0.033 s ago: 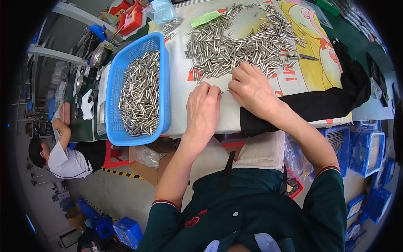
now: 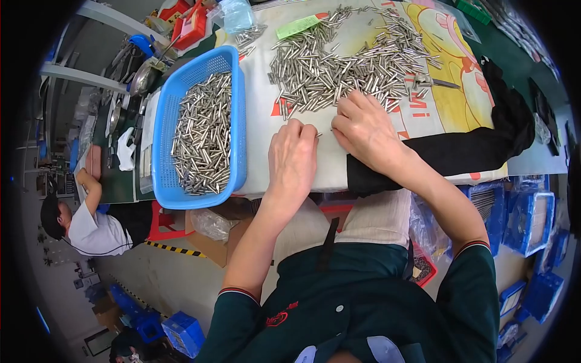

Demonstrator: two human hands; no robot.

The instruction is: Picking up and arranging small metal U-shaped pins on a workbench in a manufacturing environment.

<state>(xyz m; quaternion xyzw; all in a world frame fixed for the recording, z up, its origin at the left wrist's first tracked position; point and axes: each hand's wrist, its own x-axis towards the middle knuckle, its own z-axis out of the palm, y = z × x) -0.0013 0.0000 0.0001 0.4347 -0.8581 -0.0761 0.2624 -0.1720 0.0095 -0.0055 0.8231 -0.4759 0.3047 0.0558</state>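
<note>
My left hand (image 2: 292, 154) is closed in a pinch above the near edge of the cloth-covered table. The end of a small metal pin (image 2: 319, 135) pokes out from its fingertips. Just right of it, my right hand (image 2: 366, 130) is bent with thumb and forefinger together; a tiny tip shows there, but what it grips is mostly hidden. A narrow gap parts the two hands. Beyond them spreads a loose heap of short silvery metal pins (image 2: 339, 72). Left of my left hand stands a blue plastic basket (image 2: 239, 121) holding many similar pins.
A black cloth (image 2: 448, 151) lies along the right near edge. A metal tool (image 2: 437, 81) rests beside the heap, and a green paper slip (image 2: 296, 26) lies at its far left. A white glove (image 2: 126, 150) is left of the basket. Another person (image 2: 100, 230) sits at far left.
The gap between my fingertips has widened slightly, and the thin piece that showed between them is less visible. Otherwise my hands hold almost the same place.
</note>
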